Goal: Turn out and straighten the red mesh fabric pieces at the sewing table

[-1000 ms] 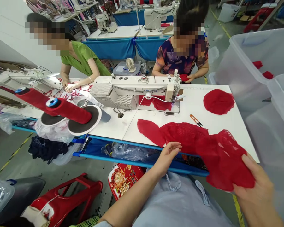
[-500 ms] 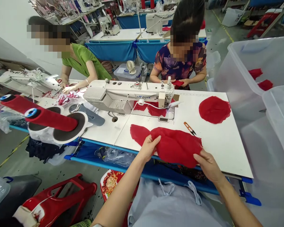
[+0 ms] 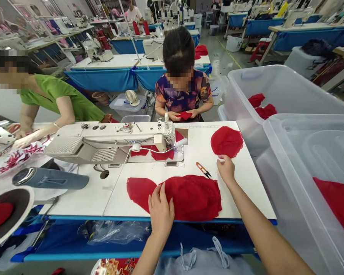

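On the white sewing table, my left hand (image 3: pixel 162 210) lies with fingers spread on a red fabric piece (image 3: pixel 196 196). A smaller red piece (image 3: pixel 140 191) pokes out to its left, partly under it. My right hand (image 3: pixel 226 170) is closed in a pinch at the near edge of a round red fabric piece (image 3: pixel 226 141). What sits between its fingertips is too small to make out. Orange-handled thread snips (image 3: pixel 203 169) lie between the right hand and the larger fabric. Behind, more red fabric (image 3: pixel 162 153) lies beneath the sewing machine (image 3: pixel 111 139).
A grey-blue flask (image 3: pixel 51 178) lies on the table's left part, near a thread cone stand (image 3: pixel 20 210). Clear plastic bins (image 3: pixel 304 122) holding red fabric stand on the right. Across the table one co-worker (image 3: pixel 183 91) handles red cloth; another (image 3: pixel 60 99) works at left.
Both hands held the larger red fabric up before; now it lies on the table. My right hand has moved up to the round piece, and my left has flattened out. The view has shifted right.
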